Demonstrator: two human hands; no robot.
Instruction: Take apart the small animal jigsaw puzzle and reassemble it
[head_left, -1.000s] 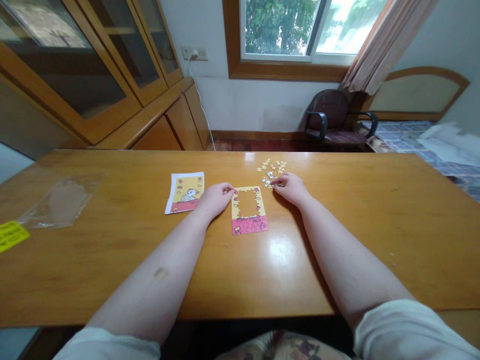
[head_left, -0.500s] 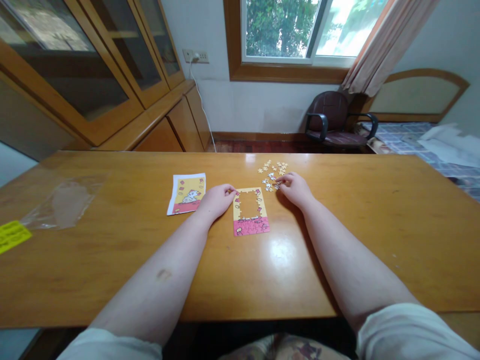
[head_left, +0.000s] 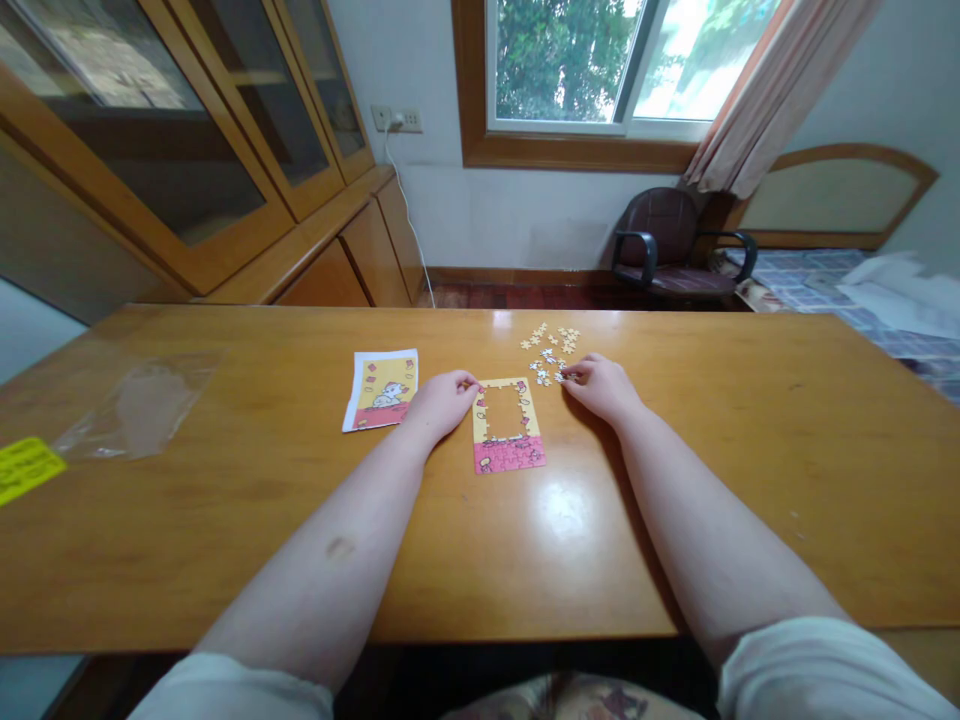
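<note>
A partly assembled jigsaw puzzle (head_left: 510, 455) lies flat on the table, yellow above and pink below, with a rectangular gap where the wood shows through. My left hand (head_left: 448, 402) is closed, its thumb and fingertips pressed at the puzzle's upper left corner. Beyond the puzzle's upper right corner is a loose heap of jigsaw pieces (head_left: 543, 377), several of them white and blue. Farther back lie plain yellow pieces (head_left: 568, 336). At the right edge of the heap my right hand (head_left: 602, 385) pinches a piece, mostly covered by the fingers.
Left of the puzzle lies a reference picture (head_left: 382, 390) of a white animal on yellow and pink, partly behind my left hand. A clear plastic bag (head_left: 150, 405) and a yellow label (head_left: 30, 468) are at the table's (head_left: 247, 500) left. An office chair (head_left: 664, 240) stands beyond the far edge.
My right hand has shifted slightly right and nearer to me, at the edge of the loose pieces. My left hand stays at the puzzle's corner. The whole view has shifted slightly.
</note>
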